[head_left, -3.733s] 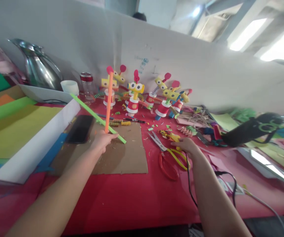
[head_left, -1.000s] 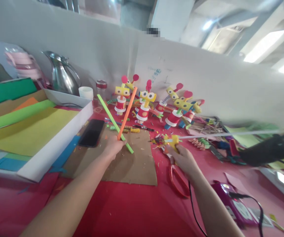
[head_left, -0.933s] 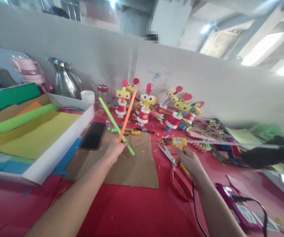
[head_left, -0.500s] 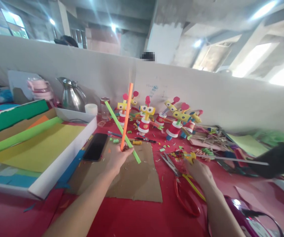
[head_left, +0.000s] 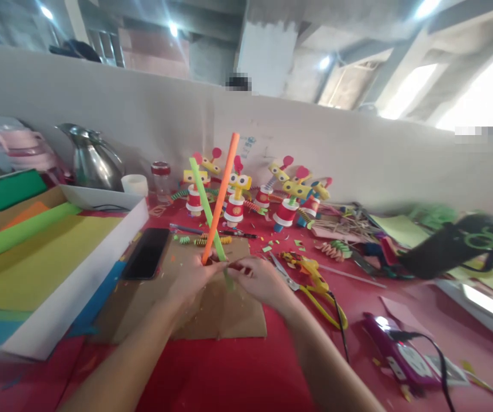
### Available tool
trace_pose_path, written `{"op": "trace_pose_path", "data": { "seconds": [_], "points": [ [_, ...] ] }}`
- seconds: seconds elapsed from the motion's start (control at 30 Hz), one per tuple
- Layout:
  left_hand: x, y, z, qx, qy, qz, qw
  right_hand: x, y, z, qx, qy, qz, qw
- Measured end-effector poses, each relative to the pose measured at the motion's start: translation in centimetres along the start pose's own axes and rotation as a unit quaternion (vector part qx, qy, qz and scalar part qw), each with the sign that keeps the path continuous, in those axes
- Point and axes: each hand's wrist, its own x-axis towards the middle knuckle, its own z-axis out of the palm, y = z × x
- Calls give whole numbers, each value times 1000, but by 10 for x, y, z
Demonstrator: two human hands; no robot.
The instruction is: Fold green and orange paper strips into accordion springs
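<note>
My left hand [head_left: 194, 276] is closed around the lower ends of an orange paper strip [head_left: 221, 191] and a green paper strip [head_left: 206, 207], which cross and stand up from the fist. My right hand [head_left: 261, 280] has come beside it, fingers pinched on the strips' lower ends where they meet. Both hands hover over a brown cardboard sheet [head_left: 195, 312] on the red table [head_left: 229, 372]. A yellow glue gun [head_left: 305, 267] and scissors [head_left: 315, 289] lie just right of my right hand.
Several paper-cup figures [head_left: 233, 194] stand at the back by the white partition. A black phone [head_left: 146, 261], a white tray of coloured paper [head_left: 36, 246], a steel jug [head_left: 92, 163] and a jar [head_left: 160, 177] are at left. A purple power strip [head_left: 394, 355] and craft scraps lie at right.
My right hand has let go of the glue gun, which now lies on the table, and moved left to join the left hand at the strips. The strips have tilted slightly.
</note>
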Motion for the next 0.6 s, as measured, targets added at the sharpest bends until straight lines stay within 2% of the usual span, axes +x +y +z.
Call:
{"op": "trace_pose_path", "data": {
  "seconds": [0.1,0.2,0.27,0.33,0.4,0.47,0.53,0.6],
  "points": [
    [0,-4,1,3,-11,-12,1000,1,-1,15,53,8,4,999],
    [-1,-2,4,-19,-20,-11,1000,-1,8,19,104,15,2,994],
    [1,0,4,-74,20,10,997,-2,15,17,159,48,20,986],
    [4,3,3,-158,85,51,982,-2,20,15,239,106,42,964],
    [8,6,0,-223,111,91,964,-1,24,14,319,162,56,932],
    [10,9,-4,-243,136,112,954,-1,27,12,380,194,69,902],
    [7,13,-5,-239,123,95,958,0,28,12,416,204,85,882],
    [2,17,-3,-225,65,34,972,0,29,12,432,202,94,874]
  ]
}}
